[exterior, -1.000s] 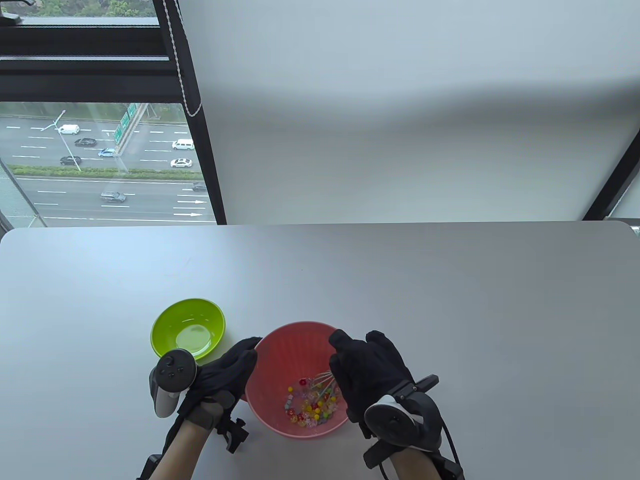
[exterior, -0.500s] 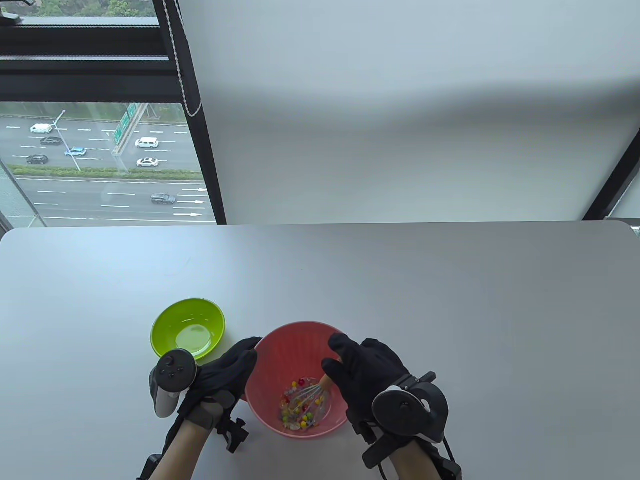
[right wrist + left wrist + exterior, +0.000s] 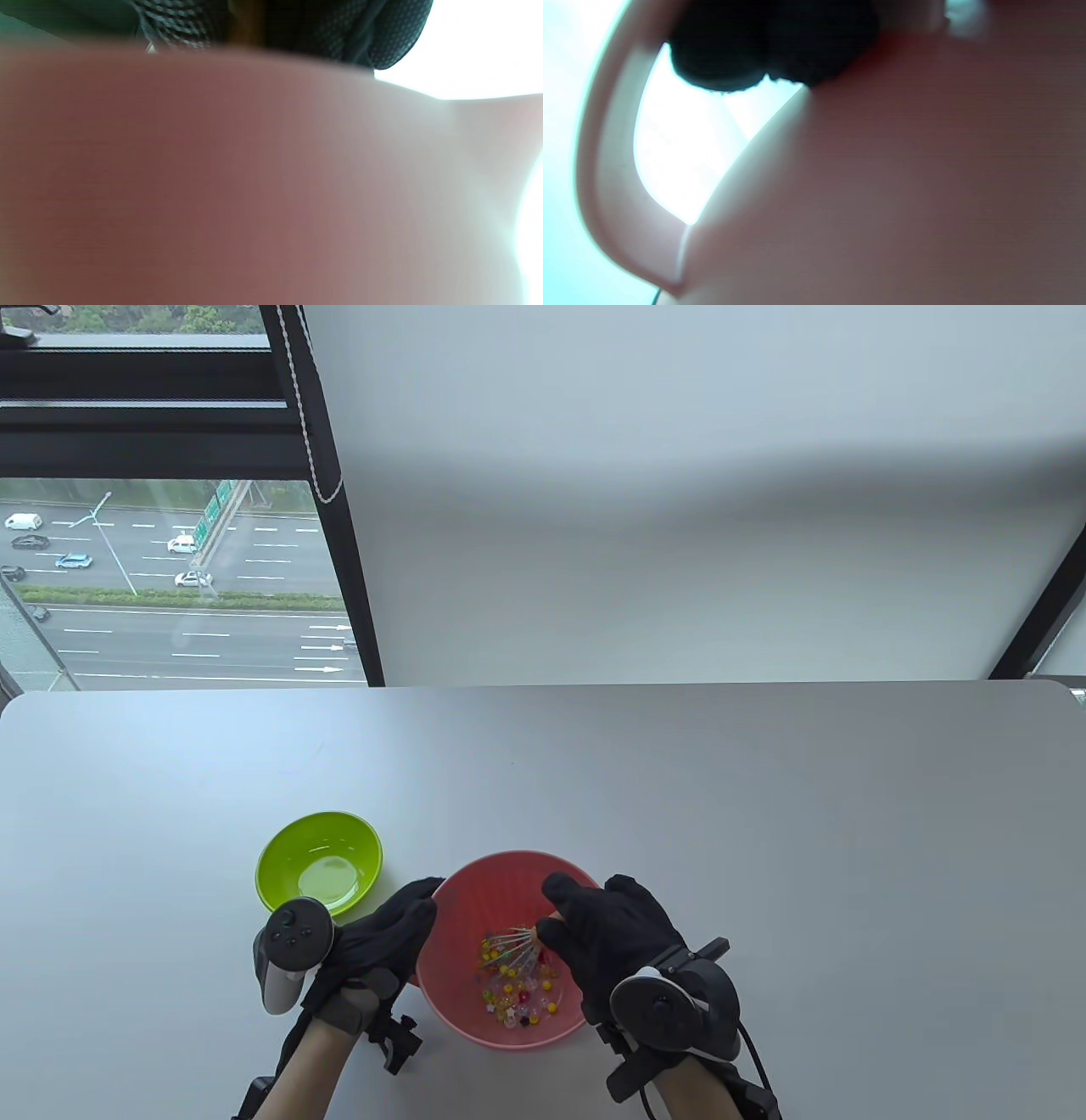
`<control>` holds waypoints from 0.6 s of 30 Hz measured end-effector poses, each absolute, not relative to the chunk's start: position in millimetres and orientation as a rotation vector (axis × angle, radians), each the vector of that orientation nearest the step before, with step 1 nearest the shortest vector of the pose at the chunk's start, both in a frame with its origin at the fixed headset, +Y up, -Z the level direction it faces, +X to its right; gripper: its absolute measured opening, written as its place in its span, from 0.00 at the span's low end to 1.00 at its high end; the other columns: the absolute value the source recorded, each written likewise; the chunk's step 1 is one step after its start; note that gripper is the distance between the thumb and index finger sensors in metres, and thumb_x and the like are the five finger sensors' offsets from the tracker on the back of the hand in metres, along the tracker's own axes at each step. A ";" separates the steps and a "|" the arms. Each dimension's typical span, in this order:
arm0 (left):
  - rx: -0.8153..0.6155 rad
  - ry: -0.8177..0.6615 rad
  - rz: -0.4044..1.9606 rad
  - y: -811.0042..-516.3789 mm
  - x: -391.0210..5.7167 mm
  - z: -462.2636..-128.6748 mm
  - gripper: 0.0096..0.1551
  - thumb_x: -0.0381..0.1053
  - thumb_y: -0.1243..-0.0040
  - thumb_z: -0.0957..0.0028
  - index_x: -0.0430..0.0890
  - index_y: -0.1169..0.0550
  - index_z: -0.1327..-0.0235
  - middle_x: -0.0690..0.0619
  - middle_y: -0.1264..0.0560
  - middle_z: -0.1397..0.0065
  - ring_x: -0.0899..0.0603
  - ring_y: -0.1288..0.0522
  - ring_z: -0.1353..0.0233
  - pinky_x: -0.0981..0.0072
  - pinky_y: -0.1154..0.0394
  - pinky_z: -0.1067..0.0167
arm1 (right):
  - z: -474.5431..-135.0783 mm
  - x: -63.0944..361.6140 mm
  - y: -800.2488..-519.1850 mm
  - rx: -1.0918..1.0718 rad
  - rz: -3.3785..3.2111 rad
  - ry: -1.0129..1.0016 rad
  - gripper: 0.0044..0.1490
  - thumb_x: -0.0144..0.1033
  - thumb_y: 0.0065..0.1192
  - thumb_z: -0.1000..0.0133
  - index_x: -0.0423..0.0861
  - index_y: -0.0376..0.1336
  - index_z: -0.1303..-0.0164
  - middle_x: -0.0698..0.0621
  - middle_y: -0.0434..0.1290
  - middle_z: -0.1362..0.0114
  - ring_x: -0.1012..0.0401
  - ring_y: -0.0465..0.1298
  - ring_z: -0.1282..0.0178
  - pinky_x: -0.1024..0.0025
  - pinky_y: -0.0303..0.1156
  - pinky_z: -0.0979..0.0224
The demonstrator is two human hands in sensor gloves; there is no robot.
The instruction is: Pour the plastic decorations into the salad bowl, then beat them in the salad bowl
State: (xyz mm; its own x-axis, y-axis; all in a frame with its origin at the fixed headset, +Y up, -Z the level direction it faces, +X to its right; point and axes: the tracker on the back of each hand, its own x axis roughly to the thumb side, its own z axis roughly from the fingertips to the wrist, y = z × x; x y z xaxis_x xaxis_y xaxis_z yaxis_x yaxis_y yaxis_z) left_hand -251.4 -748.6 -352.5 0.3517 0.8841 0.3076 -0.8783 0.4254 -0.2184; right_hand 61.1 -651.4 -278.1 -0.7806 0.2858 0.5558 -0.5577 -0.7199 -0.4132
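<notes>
Near the front edge of a smooth pale-grey table (image 3: 764,814) sits a round pink plastic salad bowl (image 3: 484,891), matte and gently curved. At its bottom lies a loose scatter of small plastic decorations (image 3: 517,993): glossy beads in yellow, red, orange and clear. The thin wire loops of a small metal whisk (image 3: 513,950) reach down among them.

My right hand (image 3: 615,942), in a black knit glove, hovers over the bowl's right side with its fingers curled round the whisk's handle, of which only a sliver of orange shows. My left hand (image 3: 382,942), also gloved in black, rests against the bowl's left rim; its fingertips (image 3: 755,55) curl over that rim, gripping it, seen up close as dark rounded shapes in the blurred left wrist view. The right wrist view shows only the blurred pink outer wall and dotted glove fabric.

Just left of the pink bowl, apart from it, stands a smaller lime-green bowl (image 3: 288,848), shiny inside.
</notes>
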 end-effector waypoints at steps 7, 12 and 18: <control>-0.016 -0.408 1.141 -748.6 -251.5 -352.5 0.40 0.69 0.55 0.39 0.40 0.26 0.30 0.52 0.18 0.67 0.41 0.19 0.59 0.38 0.33 0.31 | -276.0 61.3 -650.9 0.647 2.481 -0.859 0.33 0.53 0.59 0.38 0.61 0.54 0.23 0.55 0.77 0.36 0.57 0.83 0.49 0.52 0.66 0.23; -0.016 -0.409 1.142 -748.7 -251.4 -352.5 0.40 0.69 0.55 0.39 0.40 0.26 0.30 0.52 0.18 0.67 0.41 0.19 0.59 0.38 0.33 0.31 | -274.8 61.8 -650.1 0.643 2.497 -0.888 0.32 0.53 0.56 0.37 0.62 0.53 0.22 0.56 0.76 0.36 0.57 0.82 0.48 0.51 0.65 0.23; -0.016 -0.409 1.142 -748.8 -251.5 -352.4 0.40 0.69 0.55 0.39 0.40 0.26 0.30 0.52 0.18 0.67 0.41 0.19 0.59 0.38 0.33 0.31 | -272.9 65.6 -647.9 0.617 2.514 -0.952 0.31 0.54 0.53 0.36 0.63 0.52 0.21 0.57 0.76 0.38 0.57 0.80 0.50 0.51 0.64 0.22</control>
